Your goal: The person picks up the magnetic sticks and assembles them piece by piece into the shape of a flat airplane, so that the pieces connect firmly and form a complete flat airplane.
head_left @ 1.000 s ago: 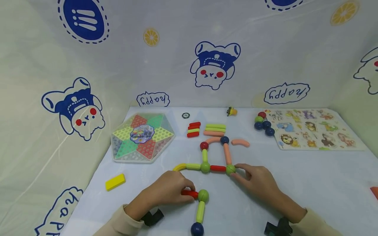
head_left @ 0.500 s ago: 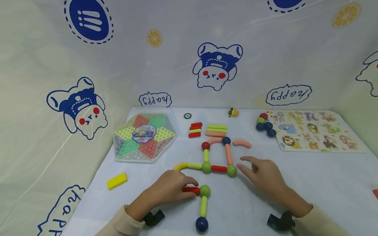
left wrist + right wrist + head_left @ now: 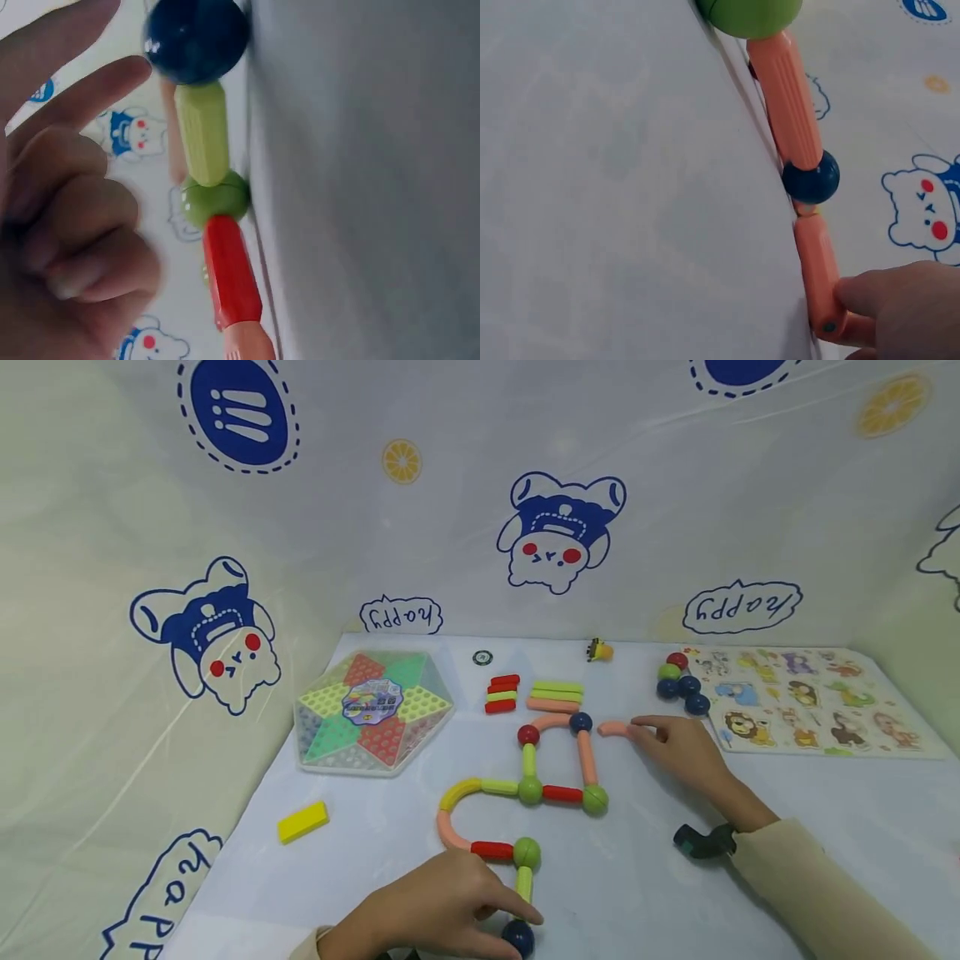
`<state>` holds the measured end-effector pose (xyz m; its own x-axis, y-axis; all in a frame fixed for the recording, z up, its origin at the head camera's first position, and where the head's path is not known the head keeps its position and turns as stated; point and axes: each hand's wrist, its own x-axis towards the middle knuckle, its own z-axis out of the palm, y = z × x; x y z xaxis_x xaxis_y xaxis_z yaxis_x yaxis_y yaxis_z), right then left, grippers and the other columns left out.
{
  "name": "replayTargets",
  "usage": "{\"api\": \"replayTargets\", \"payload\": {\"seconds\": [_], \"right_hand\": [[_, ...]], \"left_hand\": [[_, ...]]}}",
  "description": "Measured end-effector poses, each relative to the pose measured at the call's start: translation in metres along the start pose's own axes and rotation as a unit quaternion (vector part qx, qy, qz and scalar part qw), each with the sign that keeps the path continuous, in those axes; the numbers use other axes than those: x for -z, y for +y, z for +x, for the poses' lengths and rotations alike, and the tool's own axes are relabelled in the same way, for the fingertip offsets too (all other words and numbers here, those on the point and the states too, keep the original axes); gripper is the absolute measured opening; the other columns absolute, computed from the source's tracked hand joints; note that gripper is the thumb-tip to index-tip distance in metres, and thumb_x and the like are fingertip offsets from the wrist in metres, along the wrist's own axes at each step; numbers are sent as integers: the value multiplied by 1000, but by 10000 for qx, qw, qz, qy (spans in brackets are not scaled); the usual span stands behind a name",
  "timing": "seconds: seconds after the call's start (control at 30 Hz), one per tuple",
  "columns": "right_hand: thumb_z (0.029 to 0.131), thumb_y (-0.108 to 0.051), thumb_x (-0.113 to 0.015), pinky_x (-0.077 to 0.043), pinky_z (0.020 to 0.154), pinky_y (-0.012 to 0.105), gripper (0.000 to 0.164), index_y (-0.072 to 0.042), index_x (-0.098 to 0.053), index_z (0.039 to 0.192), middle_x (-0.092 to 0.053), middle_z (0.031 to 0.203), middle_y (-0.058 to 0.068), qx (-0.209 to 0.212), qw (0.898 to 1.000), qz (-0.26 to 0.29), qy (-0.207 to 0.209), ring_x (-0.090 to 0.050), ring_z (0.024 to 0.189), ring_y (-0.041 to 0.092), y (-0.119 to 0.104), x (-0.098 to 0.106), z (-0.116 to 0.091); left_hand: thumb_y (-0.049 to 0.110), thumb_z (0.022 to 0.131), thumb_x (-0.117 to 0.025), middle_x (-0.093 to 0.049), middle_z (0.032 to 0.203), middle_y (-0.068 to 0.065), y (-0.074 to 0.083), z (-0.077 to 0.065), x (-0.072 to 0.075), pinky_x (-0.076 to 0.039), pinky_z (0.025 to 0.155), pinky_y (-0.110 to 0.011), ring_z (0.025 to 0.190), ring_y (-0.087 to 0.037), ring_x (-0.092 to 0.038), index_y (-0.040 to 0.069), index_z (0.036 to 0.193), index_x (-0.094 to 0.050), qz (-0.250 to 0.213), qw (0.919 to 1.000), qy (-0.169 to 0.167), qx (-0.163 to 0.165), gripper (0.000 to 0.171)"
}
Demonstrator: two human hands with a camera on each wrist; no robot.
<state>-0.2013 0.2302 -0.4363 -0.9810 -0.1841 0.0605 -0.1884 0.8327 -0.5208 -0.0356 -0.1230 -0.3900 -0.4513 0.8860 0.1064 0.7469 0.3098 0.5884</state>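
My right hand (image 3: pixel 686 756) pinches the right end of a curved pink magnetic rod (image 3: pixel 615 728), right of the rod-and-ball figure on the white table. In the right wrist view, fingertips rest on that pink rod (image 3: pixel 819 262), near a dark blue ball (image 3: pixel 814 178). My left hand (image 3: pixel 438 902) is at the figure's near end, with thumb and index finger extended and spread about a blue ball (image 3: pixel 519 939). The left wrist view shows its other fingers curled in and the blue ball (image 3: pixel 196 37) joined to a light-green rod (image 3: pixel 202 135), a green ball and a red rod.
Behind the figure lie short red and green rods (image 3: pixel 502 693) and longer green and pink ones (image 3: pixel 555 697). Loose balls (image 3: pixel 688 685) sit beside an animal puzzle board (image 3: pixel 825 702). A hexagonal game box (image 3: pixel 371 712) and a yellow block (image 3: pixel 303 822) are at left.
My right hand has moved from the green ball at the frame's corner back and right to the curved pink rod. My left hand has left the red rod and come nearer, to the blue ball.
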Motion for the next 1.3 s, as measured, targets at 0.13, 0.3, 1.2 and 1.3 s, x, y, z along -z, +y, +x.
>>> {"api": "replayTargets", "payload": {"seconds": [0.13, 0.3, 1.2, 1.3], "right_hand": [[89, -55, -51, -27, 47, 30, 52, -13, -66, 116, -37, 55, 1, -5, 9999, -117, 95, -40, 56, 19, -4, -1, -5], [88, -53, -55, -27, 44, 28, 46, -13, -67, 108, -37, 53, 1, -40, 9992, -133, 367, -38, 52, 18, -7, -1, -16], [84, -53, -61, -25, 41, 23, 38, -22, -69, 104, -36, 51, -6, 355, 9982, -171, 462, -35, 46, 12, -13, 4, -72], [83, -47, -66, -24, 39, 22, 30, -23, -70, 100, -34, 50, -10, 668, 9943, -81, 827, -32, 43, 9, -17, 8, -79]], "left_hand": [[44, 87, -62, -37, 55, 17, -2, 0, -6, -27, 44, -11, 51, 13, -31, 32, 114, -66, -105, 9992, -312, 209, 31], [45, 86, -62, -39, 57, 17, -5, 0, -8, -28, 45, -11, 53, 13, -33, 31, 114, -66, -122, 9991, -289, 285, 31], [44, 86, -64, -38, 58, 15, -11, -4, -10, -28, 45, -12, 54, 12, -33, 31, 114, -66, -523, 9982, -172, 241, 31], [44, 85, -64, -38, 58, 16, -12, -4, -11, -28, 45, -12, 54, 12, -33, 32, 113, -66, -559, 9980, -156, 241, 30]]}}
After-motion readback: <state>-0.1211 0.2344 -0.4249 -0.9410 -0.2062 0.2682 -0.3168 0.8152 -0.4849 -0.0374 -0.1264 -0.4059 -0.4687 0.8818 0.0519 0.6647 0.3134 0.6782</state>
